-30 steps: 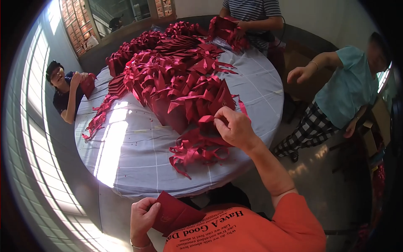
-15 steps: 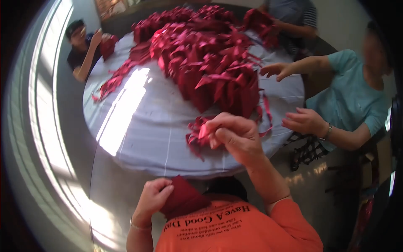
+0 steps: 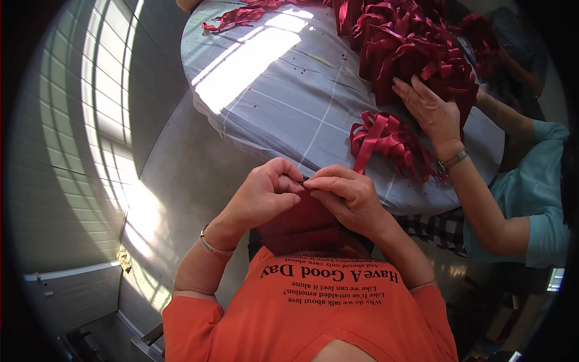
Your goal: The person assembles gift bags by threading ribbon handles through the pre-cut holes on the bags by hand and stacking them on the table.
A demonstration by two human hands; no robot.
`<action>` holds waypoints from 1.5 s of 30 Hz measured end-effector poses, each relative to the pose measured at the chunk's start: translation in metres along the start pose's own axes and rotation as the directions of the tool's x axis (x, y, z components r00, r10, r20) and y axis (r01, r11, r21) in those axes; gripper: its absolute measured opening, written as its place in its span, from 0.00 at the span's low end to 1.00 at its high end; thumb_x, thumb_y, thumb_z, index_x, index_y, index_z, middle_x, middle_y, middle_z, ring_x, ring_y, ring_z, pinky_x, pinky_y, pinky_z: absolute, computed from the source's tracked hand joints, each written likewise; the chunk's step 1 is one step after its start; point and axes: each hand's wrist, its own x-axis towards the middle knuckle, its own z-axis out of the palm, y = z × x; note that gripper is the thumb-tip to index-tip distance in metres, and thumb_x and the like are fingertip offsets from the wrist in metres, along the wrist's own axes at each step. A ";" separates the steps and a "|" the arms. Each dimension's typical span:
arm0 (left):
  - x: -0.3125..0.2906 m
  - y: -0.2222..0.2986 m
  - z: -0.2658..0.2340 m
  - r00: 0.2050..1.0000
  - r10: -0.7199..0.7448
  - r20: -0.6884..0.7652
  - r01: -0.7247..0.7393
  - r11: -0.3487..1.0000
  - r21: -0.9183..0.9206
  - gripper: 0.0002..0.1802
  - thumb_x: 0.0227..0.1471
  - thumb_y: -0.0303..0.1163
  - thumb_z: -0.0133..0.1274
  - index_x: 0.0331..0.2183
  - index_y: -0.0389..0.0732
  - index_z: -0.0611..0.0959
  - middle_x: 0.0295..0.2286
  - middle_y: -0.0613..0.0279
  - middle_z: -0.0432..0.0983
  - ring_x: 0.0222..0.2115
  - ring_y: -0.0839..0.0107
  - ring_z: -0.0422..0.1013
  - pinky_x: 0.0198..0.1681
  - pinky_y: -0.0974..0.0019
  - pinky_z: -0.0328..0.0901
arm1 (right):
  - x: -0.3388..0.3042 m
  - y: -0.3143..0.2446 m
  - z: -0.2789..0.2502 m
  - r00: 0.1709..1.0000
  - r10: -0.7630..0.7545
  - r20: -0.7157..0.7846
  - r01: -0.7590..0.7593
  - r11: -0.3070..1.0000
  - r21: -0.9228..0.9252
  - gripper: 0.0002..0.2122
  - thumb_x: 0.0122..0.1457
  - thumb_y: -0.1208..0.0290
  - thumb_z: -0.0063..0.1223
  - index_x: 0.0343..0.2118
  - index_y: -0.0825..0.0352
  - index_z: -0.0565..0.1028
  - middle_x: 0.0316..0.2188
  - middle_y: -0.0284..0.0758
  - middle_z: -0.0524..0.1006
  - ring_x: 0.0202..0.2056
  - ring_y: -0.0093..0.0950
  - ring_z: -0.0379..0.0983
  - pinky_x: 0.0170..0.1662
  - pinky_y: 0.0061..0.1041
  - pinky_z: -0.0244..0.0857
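A dark red bag [image 3: 298, 226], flat with a fold across its lower part, lies against my front at the table's near edge. My left hand [image 3: 268, 190] grips its top edge between thumb and fingers. Right beside it, my right hand [image 3: 347, 196] is closed in a pinch at the same edge, the fingertips of both hands almost touching. Whatever is between the right fingertips is too small and hidden to make out. Beyond my right hand, a loose heap of shiny red ribbons [image 3: 386, 142] lies on the table.
A large pile of red bags with ribbons [image 3: 416, 48] covers the far right of the round, cloth-covered table [image 3: 277, 114]. A co-worker's hand [image 3: 431, 114] rests against that pile, the arm reaching in from the right. Small red specks and more ribbon [image 3: 241, 15] lie farther left.
My right hand has come down from above the ribbon heap, where it pinched a red ribbon, to the bag's top edge. The bag is now between both hands. The co-worker's hand has reached the pile.
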 end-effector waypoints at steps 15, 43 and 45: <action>0.012 -0.007 0.001 0.978 -0.019 0.210 0.057 0.983 -0.177 0.14 0.45 0.13 0.57 0.32 0.39 0.72 0.32 0.65 0.76 0.35 0.82 0.72 0.38 0.78 0.67 | -0.018 0.006 -0.001 1.000 -0.001 -0.025 0.000 0.998 -0.056 0.08 0.53 0.80 0.62 0.36 0.68 0.79 0.35 0.37 0.79 0.37 0.33 0.78 0.40 0.28 0.71; 0.001 -0.011 0.017 0.995 -0.053 0.079 0.058 0.996 -0.070 0.13 0.45 0.14 0.57 0.33 0.38 0.72 0.30 0.67 0.74 0.34 0.82 0.72 0.36 0.78 0.67 | -0.023 -0.005 -0.004 0.997 0.068 -0.019 -0.070 0.988 -0.140 0.05 0.55 0.81 0.58 0.34 0.68 0.77 0.36 0.37 0.78 0.38 0.32 0.76 0.42 0.28 0.68; 0.003 -0.011 0.019 0.997 -0.058 0.044 0.058 0.998 0.007 0.13 0.45 0.15 0.57 0.32 0.38 0.72 0.29 0.68 0.74 0.33 0.83 0.72 0.35 0.78 0.66 | -0.023 -0.006 -0.004 0.996 0.065 -0.059 -0.073 0.988 -0.138 0.05 0.55 0.81 0.58 0.35 0.68 0.78 0.36 0.37 0.78 0.37 0.31 0.76 0.41 0.27 0.68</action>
